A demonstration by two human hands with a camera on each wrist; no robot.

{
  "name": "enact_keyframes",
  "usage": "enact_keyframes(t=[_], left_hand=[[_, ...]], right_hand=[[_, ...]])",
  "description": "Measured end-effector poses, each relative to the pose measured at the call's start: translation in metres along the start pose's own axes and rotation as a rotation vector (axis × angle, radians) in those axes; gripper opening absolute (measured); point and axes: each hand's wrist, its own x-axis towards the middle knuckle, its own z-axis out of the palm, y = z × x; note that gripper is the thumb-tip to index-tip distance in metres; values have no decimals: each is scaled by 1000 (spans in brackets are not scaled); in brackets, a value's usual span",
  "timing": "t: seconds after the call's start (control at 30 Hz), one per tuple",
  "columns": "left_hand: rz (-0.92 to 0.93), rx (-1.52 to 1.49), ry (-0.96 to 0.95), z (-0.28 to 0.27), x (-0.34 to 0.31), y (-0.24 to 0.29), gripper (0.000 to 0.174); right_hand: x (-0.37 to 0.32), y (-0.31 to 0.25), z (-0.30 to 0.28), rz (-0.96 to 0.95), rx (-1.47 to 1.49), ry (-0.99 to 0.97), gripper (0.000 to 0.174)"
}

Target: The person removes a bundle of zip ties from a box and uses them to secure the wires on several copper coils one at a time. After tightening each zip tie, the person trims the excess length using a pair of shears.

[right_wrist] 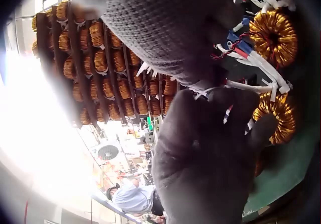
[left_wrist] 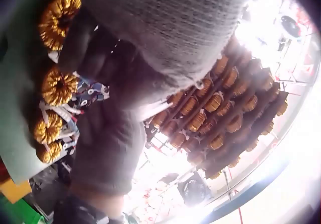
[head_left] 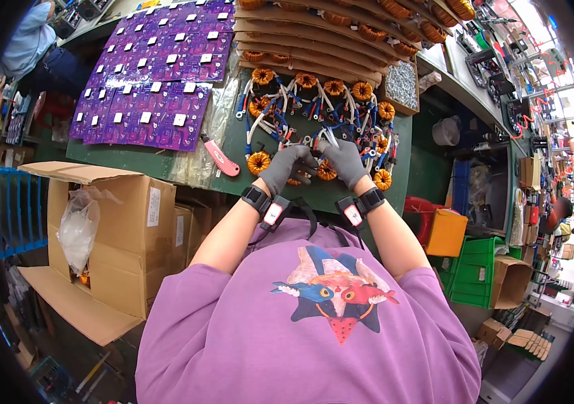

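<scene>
Both hands wear grey gloves and work close together at the front edge of the green table. The right hand (head_left: 344,163) pinches white-sleeved wire leads (head_left: 328,138) that rise between its thumb and fingers. Beside it the left hand (head_left: 289,168) has its fingers bent toward the same leads; its fingertips are partly hidden, and what they touch is unclear. Copper-wound ring coils (head_left: 258,162) with white, blue and red leads lie around both hands. In the right wrist view a coil (right_wrist: 274,38) with blue and white leads lies beside the gloves.
Purple circuit boards (head_left: 145,101) cover the table's left part. A pink-handled cutter (head_left: 221,160) lies left of the hands. Cardboard layers with coils (head_left: 314,50) are stacked at the back, beside a box of small metal parts (head_left: 401,86). An open carton (head_left: 118,249) stands at the left.
</scene>
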Motion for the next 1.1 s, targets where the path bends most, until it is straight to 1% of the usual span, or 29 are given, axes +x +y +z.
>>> enact_keyframes(t=[0.03, 0.07, 0.1, 0.13, 0.17, 0.23, 0.27, 0.3, 0.33, 0.37, 0.4, 0.43, 0.47, 0.57, 0.63, 0.7, 0.73, 0.77, 0.8, 0.83, 0.87, 0.9, 0.93, 0.97, 1.0, 1.03, 1.07, 1.1], left_hand=[[-16, -89, -48, -5, 3, -4, 22], [-15, -91, -48, -8, 8, -14, 22], [186, 115, 4, -8, 11, -24, 23], [387, 321, 56, -8, 14, -33, 25], [387, 321, 56, -6, 12, -35, 25], [436, 496, 158, -3, 9, -37, 23], [435, 495, 157, -2, 7, -34, 23], [373, 432, 171, 0, 6, -30, 21], [311, 369, 185, 2, 6, -27, 21], [311, 367, 186, 2, 8, -25, 21], [228, 292, 187, 1, 10, -23, 21], [144, 218, 189, 0, 12, -21, 22], [154, 169, 162, -1, 13, -21, 19], [149, 149, 162, -1, 14, -19, 20], [145, 193, 167, 1, 13, -15, 21], [139, 236, 175, -1, 17, -18, 22], [190, 378, 261, -3, 25, -25, 24], [241, 520, 346, 1, 26, -24, 27], [241, 522, 343, 7, 25, -26, 27], [384, 703, 420, 12, 23, -28, 27], [529, 882, 496, 17, 21, -28, 27], [529, 882, 492, 16, 25, -29, 27], [517, 960, 495, 13, 32, -32, 26], [502, 1040, 499, 8, 41, -37, 25], [604, 1071, 419, -5, 50, -40, 31], [592, 1169, 402, -16, 57, -45, 30], [621, 1162, 407, -15, 56, -38, 34], [646, 1155, 404, -12, 54, -35, 39]], right_hand=[[1, 1, -1, 0, -3, -1, 29], [2, 3, -2, 35, 61, -16, 30], [2, 3, -3, 70, 125, -30, 30], [2, 3, -3, 69, 124, -30, 30], [2, 2, -3, 93, 156, -26, 29], [0, -2, -4, 118, 187, -22, 28], [-3, -7, -5, 170, 251, -42, 26], [-5, -9, -5, 223, 313, -62, 25], [-5, -7, -5, 224, 312, -62, 25], [-4, -4, -6, 235, 407, -89, 24], [-3, -2, -7, 246, 502, -118, 23], [-2, -1, -8, 247, 500, -120, 23], [-1, -1, -8, 256, 513, -140, 23], [-1, -1, -11, 271, 535, -176, 22], [-2, -4, -11, 277, 544, -193, 22], [-8, -19, -6, 231, 306, -90, 19], [-5, -15, -4, 232, 307, -92, 19], [-2, -8, -1, 58, 229, -41, 19], [1, -3, 1, -115, 151, 13, 19], [3, 3, 1, -116, 153, 19, 19], [1, -2, 2, -122, 232, 15, 19], [-1, -6, 3, -128, 310, 10, 19], [-9, -8, 11, -147, 291, 17, 21], [-10, -4, 20, -154, 210, -72, 20], [-15, -10, 26, -171, 211, -101, 19], [-18, -17, 29, -190, 212, -130, 18], [-15, -21, 27, -194, 218, -128, 18], [-11, -24, 24, -137, 175, -62, 19]])
